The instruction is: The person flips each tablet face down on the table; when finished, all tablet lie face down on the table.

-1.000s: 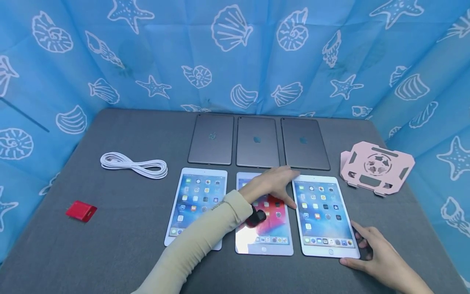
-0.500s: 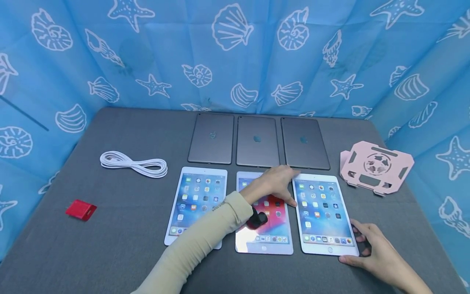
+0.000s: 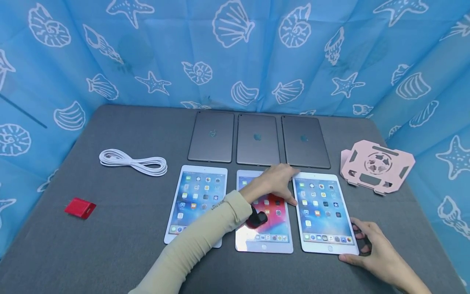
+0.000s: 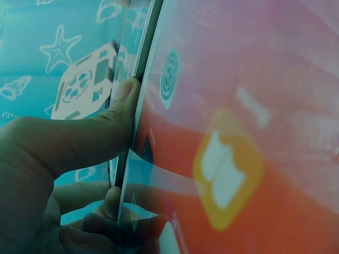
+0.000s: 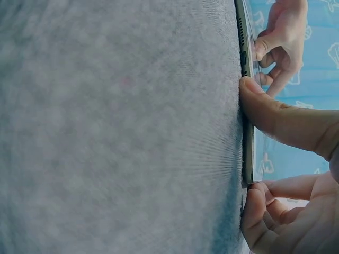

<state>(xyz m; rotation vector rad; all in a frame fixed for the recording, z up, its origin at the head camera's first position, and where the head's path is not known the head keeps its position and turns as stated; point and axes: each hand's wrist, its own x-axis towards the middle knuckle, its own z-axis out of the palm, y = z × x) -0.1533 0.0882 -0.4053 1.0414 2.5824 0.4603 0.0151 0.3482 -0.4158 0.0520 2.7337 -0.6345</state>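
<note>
Take the white-framed tablet (image 3: 324, 212) between your hands as the clock's centre, with twelve toward the blue shell-print curtain (image 3: 158, 45). It lies on the grey cloth (image 3: 121, 237) with its lit screen up, at the right end of the near row.

Your left hand (image 3: 275, 182) grasps it at the eleven o'clock corner, thumb at the left edge, fingers at the top; your beige sleeve (image 3: 205, 234) crosses over part of the near row, a small black device (image 3: 256, 219) at the wrist. Your right hand (image 3: 374, 247) grasps the opposite corner, near five o'clock: thumb against the bottom edge, other fingers curled at the right edge.

The middle tablet (image 3: 275, 222), its screen red and lilac, lies just beside at nine o'clock; the left tablet (image 3: 194, 200) lies farther out the same way. Three dark tablets (image 3: 257, 149) lie back side up, from ten o'clock round to nearly twelve. A pink stand (image 3: 396, 164) sits near, between one and two. Well apart are a coiled white cable (image 3: 134, 162), toward half past nine, and a small red object (image 3: 78, 207) at nine.
</note>
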